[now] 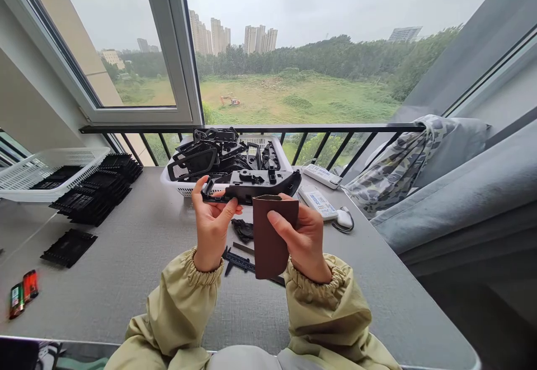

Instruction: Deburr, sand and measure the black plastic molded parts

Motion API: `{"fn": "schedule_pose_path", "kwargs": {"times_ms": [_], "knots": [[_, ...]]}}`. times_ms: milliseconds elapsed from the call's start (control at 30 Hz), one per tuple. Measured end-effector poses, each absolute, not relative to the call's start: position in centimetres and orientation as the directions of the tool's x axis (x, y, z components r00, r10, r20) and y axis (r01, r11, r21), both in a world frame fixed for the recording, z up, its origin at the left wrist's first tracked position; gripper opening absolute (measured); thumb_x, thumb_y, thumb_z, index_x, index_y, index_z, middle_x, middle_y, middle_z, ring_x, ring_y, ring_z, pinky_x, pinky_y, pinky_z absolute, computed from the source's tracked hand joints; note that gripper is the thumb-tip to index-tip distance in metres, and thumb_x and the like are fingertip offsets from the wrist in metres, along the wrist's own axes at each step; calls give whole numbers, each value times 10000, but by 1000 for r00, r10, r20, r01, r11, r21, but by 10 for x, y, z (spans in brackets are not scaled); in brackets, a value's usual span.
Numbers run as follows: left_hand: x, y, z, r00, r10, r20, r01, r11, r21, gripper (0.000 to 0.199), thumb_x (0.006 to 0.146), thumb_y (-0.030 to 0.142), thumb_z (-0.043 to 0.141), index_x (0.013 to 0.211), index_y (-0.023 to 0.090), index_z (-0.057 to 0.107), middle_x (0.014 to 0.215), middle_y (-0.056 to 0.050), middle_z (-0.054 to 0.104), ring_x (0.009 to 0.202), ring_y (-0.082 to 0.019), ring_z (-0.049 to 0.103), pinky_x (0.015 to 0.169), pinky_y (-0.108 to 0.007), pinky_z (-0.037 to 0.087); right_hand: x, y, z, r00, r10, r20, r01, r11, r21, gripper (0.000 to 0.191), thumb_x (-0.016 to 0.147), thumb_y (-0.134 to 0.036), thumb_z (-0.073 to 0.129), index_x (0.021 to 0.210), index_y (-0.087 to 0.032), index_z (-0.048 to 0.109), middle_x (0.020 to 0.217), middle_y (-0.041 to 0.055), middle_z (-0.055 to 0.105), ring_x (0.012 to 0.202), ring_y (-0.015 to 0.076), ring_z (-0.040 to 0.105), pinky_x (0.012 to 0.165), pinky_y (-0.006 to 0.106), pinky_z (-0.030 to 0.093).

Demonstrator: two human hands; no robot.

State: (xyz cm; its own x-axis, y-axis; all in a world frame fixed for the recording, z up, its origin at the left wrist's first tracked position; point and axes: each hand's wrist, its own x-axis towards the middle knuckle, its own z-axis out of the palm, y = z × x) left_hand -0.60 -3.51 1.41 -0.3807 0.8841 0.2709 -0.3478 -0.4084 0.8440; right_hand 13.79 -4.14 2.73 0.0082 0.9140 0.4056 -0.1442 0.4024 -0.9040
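Note:
My left hand (215, 219) grips the left end of a long black plastic part (264, 182), which lies level above the table. Thumb and fingers are closed round its frame-like end. In my right hand (300, 235) is a folded sheet of brown sandpaper (271, 247), pinched with the thumb on the near face. The sandpaper hangs in front of the part's right half and hides some of it; whether they touch I cannot tell. Below, a black caliper (239, 260) lies on the table, partly covered by the sandpaper. A small crumpled black piece (242, 229) lies behind it.
A white basket (184, 190) heaped with black plastic parts stands at the back. Stacked black panels (98, 188) lean by another white basket (25, 191) at left. Two batteries (23, 293) lie front left; power strips (319, 202) lie right. Railing (323, 129) runs behind the table (168, 303).

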Motion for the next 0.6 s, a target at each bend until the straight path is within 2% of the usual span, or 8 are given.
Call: {"fn": "schedule_pose_path", "kwargs": {"times_ms": [100, 200, 433, 600], "knots": [[-8, -34, 13, -318, 889, 329, -331, -429, 840, 385, 708, 233, 758, 1011, 260, 522, 844, 55, 581, 597, -63, 623, 632, -208, 528, 139, -40, 28, -18, 903, 430, -64, 428, -901, 253, 746, -334, 661, 571, -172, 578, 596, -17, 482, 513, 91, 424, 420, 198, 382], [-11, -35, 12, -275, 880, 388, -317, -463, 828, 248, 740, 240, 718, 929, 240, 558, 851, 40, 591, 642, -85, 636, 665, -234, 537, 140, -39, 29, -63, 915, 398, -34, 396, -917, 259, 762, -356, 637, 591, -173, 570, 610, -11, 478, 517, 98, 429, 418, 205, 386], [-7, -40, 9, -292, 807, 513, -146, -568, 810, 205, 801, 257, 659, 991, 242, 580, 906, -5, 632, 694, -126, 662, 698, -275, 553, 141, -38, 32, -152, 910, 386, 45, 397, -917, 228, 782, -332, 618, 627, -171, 574, 633, -13, 488, 521, 98, 447, 430, 208, 372], [-7, -42, 0, -249, 725, 642, 91, -643, 761, 234, 846, 218, 609, 1077, 248, 584, 997, -30, 642, 856, -140, 656, 754, -251, 536, 138, -40, 36, -194, 899, 393, 78, 413, -907, 213, 797, -314, 606, 639, -174, 574, 641, -11, 510, 550, 107, 477, 463, 213, 394]]}}
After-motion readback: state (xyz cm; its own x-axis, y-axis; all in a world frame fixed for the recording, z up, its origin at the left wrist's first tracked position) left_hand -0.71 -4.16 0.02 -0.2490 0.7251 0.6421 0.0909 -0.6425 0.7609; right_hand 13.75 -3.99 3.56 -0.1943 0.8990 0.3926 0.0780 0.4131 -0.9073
